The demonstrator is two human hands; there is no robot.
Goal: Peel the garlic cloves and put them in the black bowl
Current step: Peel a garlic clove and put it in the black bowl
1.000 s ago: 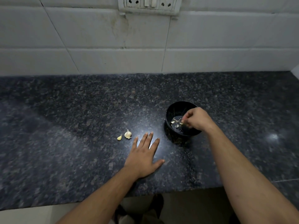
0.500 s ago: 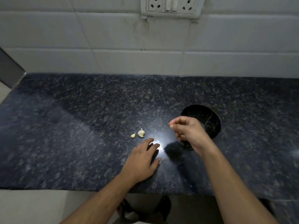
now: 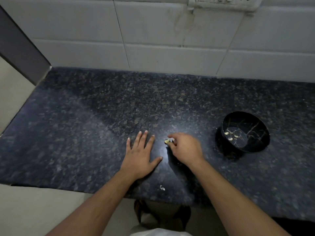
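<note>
Right hand (image 3: 185, 149) has left the round black bowl (image 3: 245, 132), now pinching a small pale garlic clove (image 3: 167, 141); left hand (image 3: 140, 155) lies flat, fingers spread, on the dark speckled granite desk (image 3: 85, 125).

A dark speckled stone counter (image 3: 85, 125) runs along a wall of large white tiles (image 3: 153, 31), stained near a socket plate (image 3: 225, 4) at the top. A bright glare of light (image 3: 162, 149) shines on the counter. A dark panel (image 3: 20, 53) stands at the left. Pale floor (image 3: 42, 210) lies below.
</note>
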